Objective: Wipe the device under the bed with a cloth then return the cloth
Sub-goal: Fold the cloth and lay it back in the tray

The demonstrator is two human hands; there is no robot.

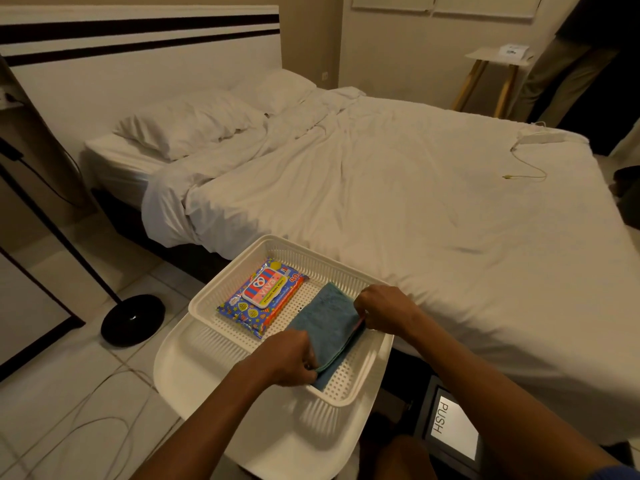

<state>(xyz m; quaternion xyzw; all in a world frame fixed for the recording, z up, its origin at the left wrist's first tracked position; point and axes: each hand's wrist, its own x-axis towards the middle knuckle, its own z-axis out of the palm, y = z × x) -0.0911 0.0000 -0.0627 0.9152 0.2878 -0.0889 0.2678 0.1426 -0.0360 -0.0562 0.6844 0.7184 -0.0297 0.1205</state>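
A folded blue cloth (329, 323) lies in a white perforated basket (232, 282) that rests on a white stool beside the bed. My left hand (287, 358) pinches the cloth's near corner. My right hand (384, 308) grips its far right edge, where a pink layer shows under the blue. A round black device (133, 320) sits on the tiled floor to the left, by the bed's side. The space under the bed is dark and hidden.
A colourful wet-wipes pack (261, 297) lies in the basket left of the cloth. The white bed (415, 202) fills the middle. A bin with a PUSH lid (450, 424) stands at lower right. Cables run across the floor at lower left. Another person stands by a side table (495, 60) at the back right.
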